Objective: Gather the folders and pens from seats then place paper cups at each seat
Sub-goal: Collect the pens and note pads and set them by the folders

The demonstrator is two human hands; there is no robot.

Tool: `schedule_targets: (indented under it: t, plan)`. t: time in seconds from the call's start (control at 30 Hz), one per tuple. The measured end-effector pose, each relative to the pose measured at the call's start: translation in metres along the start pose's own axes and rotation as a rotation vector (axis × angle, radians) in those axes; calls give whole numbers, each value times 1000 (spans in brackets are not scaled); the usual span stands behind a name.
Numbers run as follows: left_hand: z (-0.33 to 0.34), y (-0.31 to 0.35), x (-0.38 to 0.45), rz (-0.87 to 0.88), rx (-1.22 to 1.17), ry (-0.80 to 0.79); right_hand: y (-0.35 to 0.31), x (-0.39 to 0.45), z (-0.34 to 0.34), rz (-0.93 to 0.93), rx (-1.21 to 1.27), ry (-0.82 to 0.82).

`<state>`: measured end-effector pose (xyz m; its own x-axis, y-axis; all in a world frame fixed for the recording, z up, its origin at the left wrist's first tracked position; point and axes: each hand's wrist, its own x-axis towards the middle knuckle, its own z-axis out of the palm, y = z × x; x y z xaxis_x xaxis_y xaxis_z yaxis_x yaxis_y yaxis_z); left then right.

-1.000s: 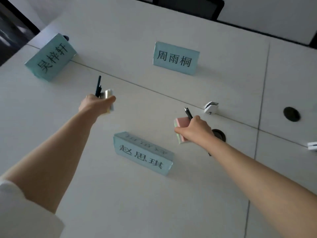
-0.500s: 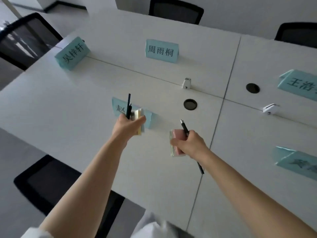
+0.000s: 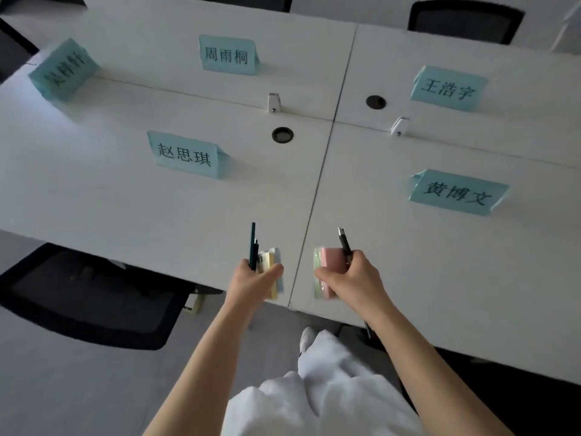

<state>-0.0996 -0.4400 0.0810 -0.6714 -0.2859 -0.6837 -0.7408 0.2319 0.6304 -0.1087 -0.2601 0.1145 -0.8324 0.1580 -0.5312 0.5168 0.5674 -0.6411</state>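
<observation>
Fingers of the left hand (image 3: 251, 280) curled round dark pens (image 3: 253, 247) and a yellow-blue folder stack (image 3: 273, 269), pens standing above the knuckles. Right hand (image 3: 352, 278) gripped a pink-green folder stack (image 3: 327, 262) and one black pen (image 3: 344, 243), just beside.
</observation>
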Motion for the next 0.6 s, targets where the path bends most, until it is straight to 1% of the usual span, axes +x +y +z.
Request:
schedule_targets:
  t: [0.17,0.3,0.4,0.6]
  plan:
    - [12,-31,-38,83,129,-67,42,-55,-16,42,46,142]
    - [21,-47,-69,118,168,-94,78,-103,-24,87,90,224]
    - [38,-60,-96,124,170,-117,107,-133,-36,122,92,257]
    - [90,-79,-136,149,229,-177,160,-159,-62,156,160,280]
